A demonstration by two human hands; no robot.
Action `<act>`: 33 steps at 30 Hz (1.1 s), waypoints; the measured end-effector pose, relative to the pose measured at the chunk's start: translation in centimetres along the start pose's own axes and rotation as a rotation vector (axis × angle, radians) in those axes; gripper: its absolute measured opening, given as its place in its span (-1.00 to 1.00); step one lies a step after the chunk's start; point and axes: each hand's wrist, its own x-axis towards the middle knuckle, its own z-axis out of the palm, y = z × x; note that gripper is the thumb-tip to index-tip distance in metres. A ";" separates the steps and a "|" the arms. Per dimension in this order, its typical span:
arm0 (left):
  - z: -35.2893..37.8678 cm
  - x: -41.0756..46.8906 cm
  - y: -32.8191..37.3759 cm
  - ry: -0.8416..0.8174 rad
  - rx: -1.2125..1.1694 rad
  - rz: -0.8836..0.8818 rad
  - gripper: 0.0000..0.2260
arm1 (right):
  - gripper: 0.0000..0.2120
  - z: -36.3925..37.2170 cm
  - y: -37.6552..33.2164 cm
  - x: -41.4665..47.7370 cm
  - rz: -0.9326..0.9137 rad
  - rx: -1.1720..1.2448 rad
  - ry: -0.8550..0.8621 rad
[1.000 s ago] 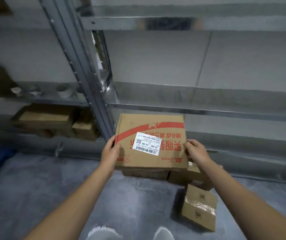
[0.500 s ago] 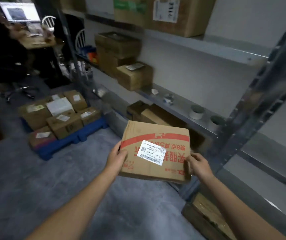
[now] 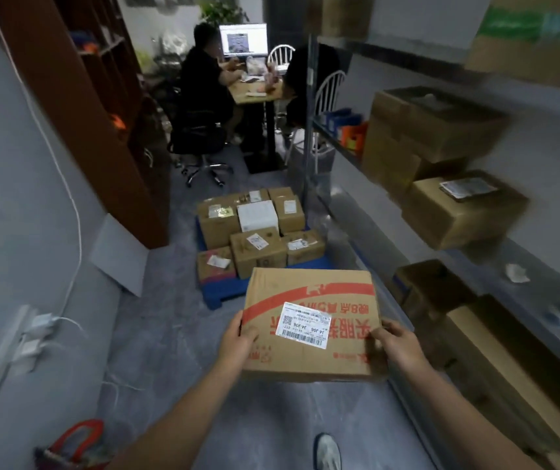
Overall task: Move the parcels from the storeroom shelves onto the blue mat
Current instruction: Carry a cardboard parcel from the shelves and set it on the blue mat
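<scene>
I hold a flat cardboard parcel (image 3: 310, 296) with a red band and a white barcode label in front of me, above the floor. My left hand (image 3: 237, 340) grips its left edge and my right hand (image 3: 395, 344) grips its right edge. Straight ahead on the floor lies the blue mat (image 3: 217, 295), with several labelled cardboard parcels (image 3: 258, 251) and one white box (image 3: 257, 216) packed on it. Only the mat's front left corner and edges show.
Metal shelves (image 3: 516, 256) run along my right with more cardboard boxes (image 3: 458, 212). A grey wall with a cable (image 3: 71, 205) and a brown cabinet (image 3: 102, 130) line the left. Two people sit at a desk (image 3: 254, 91) beyond the mat. A red bag (image 3: 78, 446) lies at lower left.
My view has swung left from the shelf bay to face down the aisle. The mat now lies straight ahead and closer. Both hands still hold the parcel.
</scene>
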 end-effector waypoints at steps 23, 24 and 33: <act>-8.0 38.1 7.8 0.403 -0.055 -0.112 -0.66 | -0.90 23.3 -19.6 38.3 0.016 -0.193 -0.353; -8.2 40.6 8.0 0.392 -0.044 -0.121 -0.66 | -0.90 24.4 -20.0 40.1 0.035 -0.191 -0.324; -8.8 59.4 8.0 0.206 0.036 -0.257 -0.54 | -0.83 31.5 -20.6 55.7 0.119 -0.164 -0.221</act>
